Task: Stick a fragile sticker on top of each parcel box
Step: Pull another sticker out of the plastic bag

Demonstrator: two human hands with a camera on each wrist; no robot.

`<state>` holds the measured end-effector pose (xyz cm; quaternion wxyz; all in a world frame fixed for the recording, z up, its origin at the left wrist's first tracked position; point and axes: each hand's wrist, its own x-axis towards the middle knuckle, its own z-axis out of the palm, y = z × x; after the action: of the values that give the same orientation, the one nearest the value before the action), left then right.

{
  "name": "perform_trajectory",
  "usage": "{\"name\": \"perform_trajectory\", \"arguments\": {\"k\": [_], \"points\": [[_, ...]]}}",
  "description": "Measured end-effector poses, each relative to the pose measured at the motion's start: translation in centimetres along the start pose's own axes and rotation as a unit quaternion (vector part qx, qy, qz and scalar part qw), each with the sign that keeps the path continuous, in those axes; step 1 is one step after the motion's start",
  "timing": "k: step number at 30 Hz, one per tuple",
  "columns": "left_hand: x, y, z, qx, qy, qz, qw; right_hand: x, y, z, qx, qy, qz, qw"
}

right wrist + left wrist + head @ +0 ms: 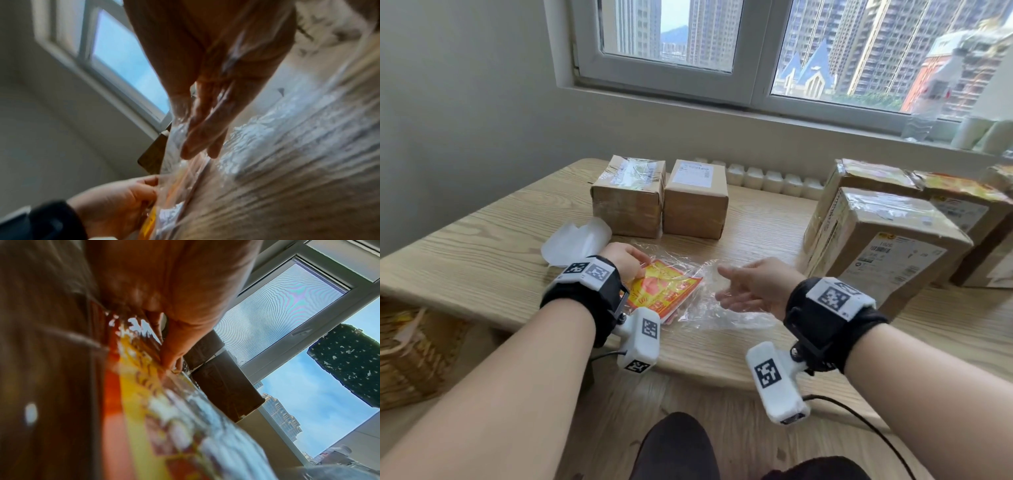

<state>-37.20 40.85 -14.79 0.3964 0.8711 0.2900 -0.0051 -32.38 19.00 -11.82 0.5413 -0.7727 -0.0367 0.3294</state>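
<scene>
A stack of red and yellow fragile stickers (664,291) lies in a crumpled clear plastic bag (709,308) at the table's near middle. My left hand (635,269) pinches the stack's near-left corner; the left wrist view shows its fingertips (171,361) on the stickers (144,402). My right hand (736,284) is open with straight fingers over the bag's right part. In the right wrist view those fingers (197,138) appear through the clear film. Two small parcel boxes (631,197) (695,200) stand behind the bag. Larger boxes (883,240) stand at the right.
A white backing sheet (582,240) lies left of the bag. A wicker basket (410,349) sits below the wooden table's (482,260) left end. A plastic bottle (931,99) stands on the window sill. A radiator (767,180) runs behind the table.
</scene>
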Motion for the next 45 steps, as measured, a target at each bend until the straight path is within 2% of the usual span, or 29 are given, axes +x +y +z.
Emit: {"name": "perform_trajectory", "arguments": {"k": [4, 8, 11, 13, 17, 21, 24, 27, 30, 34, 38, 41, 45], "points": [[0.1, -0.1, 0.0, -0.002, 0.0, 0.002, 1.0, 0.4, -0.2, 1.3, -0.039, -0.027, 0.004, 0.999], [0.1, -0.2, -0.2, 0.001, -0.004, 0.008, 1.0, 0.7, -0.1, 2.5, -0.084, -0.036, -0.033, 0.995], [0.1, -0.2, -0.3, -0.004, -0.007, 0.008, 1.0, 1.1, 0.0, 2.9, -0.129, -0.031, -0.023, 0.991], [0.1, -0.2, -0.3, -0.007, -0.005, 0.006, 1.0, 1.4, 0.0, 3.2, -0.121, -0.039, -0.013, 0.992], [0.2, -0.3, -0.1, -0.005, 0.006, 0.003, 1.0, 2.4, -0.5, 3.7, -0.15, -0.008, -0.032, 0.988], [0.2, -0.4, -0.3, -0.012, -0.011, 0.001, 1.0, 3.5, -0.8, 4.5, -0.152, -0.021, -0.043, 0.987], [0.1, -0.3, -0.5, -0.015, -0.019, 0.006, 1.0, 3.8, -1.0, 4.5, -0.211, -0.007, -0.06, 0.976], [0.0, -0.2, -0.5, -0.009, -0.011, 0.006, 1.0, 4.1, -1.3, 4.0, -0.247, -0.067, -0.043, 0.966], [-0.1, -0.1, -0.5, -0.007, -0.008, 0.002, 1.0, 4.1, -1.5, 3.6, -0.226, -0.134, -0.017, 0.965], [-0.5, 0.1, -0.8, -0.01, -0.01, 0.001, 1.0, 3.8, -1.4, 3.9, -0.154, -0.066, -0.011, 0.986], [-0.7, 0.1, -0.8, -0.014, -0.005, 0.006, 1.0, 3.9, -0.9, 3.8, -0.039, -0.036, -0.071, 0.996], [-0.8, 0.1, -0.8, -0.014, -0.005, 0.006, 1.0, 4.1, -0.9, 3.4, -0.047, -0.056, -0.09, 0.993], [-1.0, 0.2, -1.0, -0.001, -0.017, 0.008, 1.0, 4.1, -1.0, 3.1, -0.065, -0.033, -0.069, 0.995]]}}
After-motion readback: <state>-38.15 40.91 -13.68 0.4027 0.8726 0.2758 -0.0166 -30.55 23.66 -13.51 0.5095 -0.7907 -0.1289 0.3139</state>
